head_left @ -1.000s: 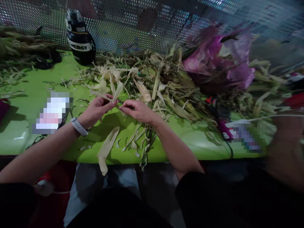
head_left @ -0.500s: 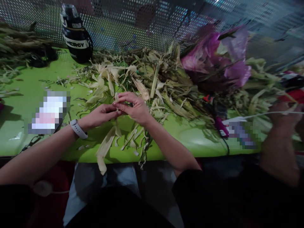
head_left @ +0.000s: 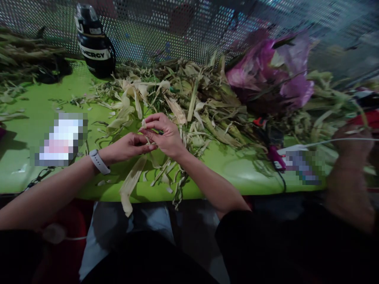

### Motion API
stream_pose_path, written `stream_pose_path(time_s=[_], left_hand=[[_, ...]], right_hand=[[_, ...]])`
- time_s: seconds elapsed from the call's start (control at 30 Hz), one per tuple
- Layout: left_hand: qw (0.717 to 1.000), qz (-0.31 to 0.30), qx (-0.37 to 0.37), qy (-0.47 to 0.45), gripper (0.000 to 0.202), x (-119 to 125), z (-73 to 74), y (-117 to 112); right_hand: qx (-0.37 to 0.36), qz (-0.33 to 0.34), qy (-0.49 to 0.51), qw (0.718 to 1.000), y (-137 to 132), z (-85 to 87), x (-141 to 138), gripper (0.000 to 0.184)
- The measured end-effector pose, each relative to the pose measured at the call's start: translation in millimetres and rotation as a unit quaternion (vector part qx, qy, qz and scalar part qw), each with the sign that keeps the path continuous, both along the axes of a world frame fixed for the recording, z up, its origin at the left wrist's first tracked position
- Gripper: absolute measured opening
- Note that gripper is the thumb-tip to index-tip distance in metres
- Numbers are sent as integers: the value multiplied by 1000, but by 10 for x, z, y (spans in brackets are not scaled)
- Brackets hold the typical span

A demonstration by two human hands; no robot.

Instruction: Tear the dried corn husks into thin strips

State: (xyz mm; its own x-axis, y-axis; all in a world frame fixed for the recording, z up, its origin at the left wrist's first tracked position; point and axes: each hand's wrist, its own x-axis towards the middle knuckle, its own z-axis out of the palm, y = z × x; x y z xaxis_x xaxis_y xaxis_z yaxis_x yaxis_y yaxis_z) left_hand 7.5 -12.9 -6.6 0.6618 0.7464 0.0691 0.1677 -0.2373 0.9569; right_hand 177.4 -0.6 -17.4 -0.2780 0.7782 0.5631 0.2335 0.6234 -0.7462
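My left hand (head_left: 127, 146), with a white watch on the wrist, and my right hand (head_left: 166, 134) meet over the green table (head_left: 35, 106). Both pinch a thin pale strip of corn husk (head_left: 144, 123) between their fingertips. A thin dark green piece shows under my right fingers. Loose husk strips (head_left: 130, 185) lie under my hands, some hanging over the table's front edge. A big heap of husks and stalks (head_left: 192, 98) lies just beyond my hands.
A black bottle (head_left: 94, 43) stands at the back left against a perforated metal screen (head_left: 177, 27). Purple plastic bag (head_left: 272, 75) rests on the heap at right. Another person's arm (head_left: 349, 173) works at far right. A white cable (head_left: 331, 142) and red tool (head_left: 275, 157) lie nearby.
My hands came together from slightly apart, the right one rising over the left fingertips and folding the husk strip between them. The view shifted slightly.
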Motion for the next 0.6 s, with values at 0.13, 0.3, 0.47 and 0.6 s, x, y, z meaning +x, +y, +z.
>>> stream_pose_path(time_s=[0.13,0.3,0.47,0.6], left_hand=[[999,-21,-34,0,36,18,-13,-14],[971,96,-190,-105,37,14,-108,6],[940,179,-239,-163,37,-9,-157,66],[945,168,-227,-164,33,0,-139,70]], right_hand=[[-8,5,4,1000,17,28,3,26],[-153,19,-39,987,63,210,160,47],[-168,-25,-119,978,90,313,272,56],[-129,-49,-125,983,101,275,247,55]])
